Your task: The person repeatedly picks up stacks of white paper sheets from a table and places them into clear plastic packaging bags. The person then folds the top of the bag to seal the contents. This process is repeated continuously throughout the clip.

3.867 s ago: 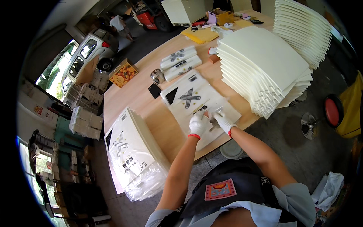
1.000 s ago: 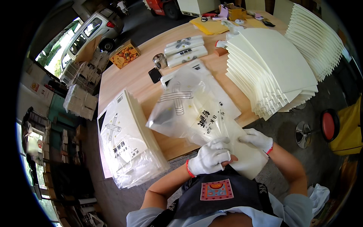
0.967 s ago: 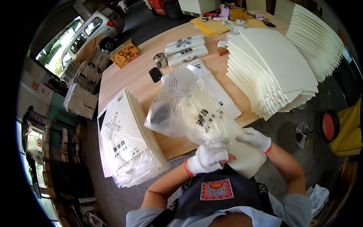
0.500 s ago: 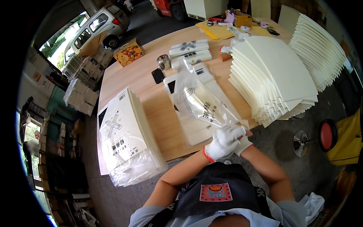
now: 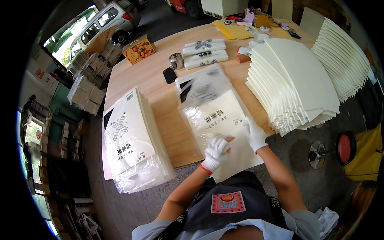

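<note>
A clear printed plastic bag lies on the table in front of me, around the far part of a stack of white paper sheets. The near end of the sheets sticks out of the bag's mouth over the table edge, toward my apron. My left hand, in a white glove with bare fingertips showing, is curled closed at the left of the mouth, gripping the film. At the right edge my right hand, gloved too, grips the bag beside the sheets; its fingers are partly hidden. Beneath lie more flat printed bags.
Left of the bag stands a pile of filled paper packs. Fanned white paper stacks sit at the right. Farther back are rolled bags, a phone, a metal pot and a fruit box. A stool stands right.
My hands, close together before, have moved apart, the left one leftward. The bag, raised and bunched earlier, now lies flatter around the sheets, whose near end has come into view.
</note>
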{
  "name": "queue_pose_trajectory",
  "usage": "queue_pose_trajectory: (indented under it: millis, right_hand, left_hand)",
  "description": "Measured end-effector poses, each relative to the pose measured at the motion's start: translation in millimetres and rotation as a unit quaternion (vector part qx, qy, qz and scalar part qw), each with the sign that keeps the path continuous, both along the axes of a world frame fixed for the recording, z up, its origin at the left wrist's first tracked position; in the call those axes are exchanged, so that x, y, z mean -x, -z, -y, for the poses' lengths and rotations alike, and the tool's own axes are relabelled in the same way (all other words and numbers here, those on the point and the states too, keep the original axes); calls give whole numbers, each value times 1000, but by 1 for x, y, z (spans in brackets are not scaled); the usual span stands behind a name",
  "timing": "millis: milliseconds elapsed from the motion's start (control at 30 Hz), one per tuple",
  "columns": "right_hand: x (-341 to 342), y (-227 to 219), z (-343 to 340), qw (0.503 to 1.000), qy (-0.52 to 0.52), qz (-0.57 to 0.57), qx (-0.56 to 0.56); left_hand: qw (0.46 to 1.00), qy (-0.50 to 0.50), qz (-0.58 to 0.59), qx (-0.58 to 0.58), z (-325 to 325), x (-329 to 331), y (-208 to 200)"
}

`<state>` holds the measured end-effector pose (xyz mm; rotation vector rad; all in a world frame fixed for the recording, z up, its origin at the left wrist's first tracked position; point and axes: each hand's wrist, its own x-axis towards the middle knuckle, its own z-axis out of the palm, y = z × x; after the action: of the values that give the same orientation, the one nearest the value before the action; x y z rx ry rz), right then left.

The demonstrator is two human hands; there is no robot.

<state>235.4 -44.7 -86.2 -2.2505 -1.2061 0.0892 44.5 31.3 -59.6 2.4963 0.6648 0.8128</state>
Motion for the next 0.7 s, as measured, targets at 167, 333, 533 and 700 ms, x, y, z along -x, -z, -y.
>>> queue_pose_trajectory:
  millis: [167,333,533,700]
  right_hand:
    - [-12,-20,-22,996,-25,71,42]
    - [14,-35,32,969,-131,153,146]
    - [38,-58,113,954,-174,118,214]
    - [61,-80,174,889,-311,58,332]
  left_hand:
    - [946,-314,70,46,-54,59,56]
    - [893,-294,137,313,-29,104,40]
    - [872,-256,141,393,45,136,17]
    - [812,-141,100,558,100,174,-26]
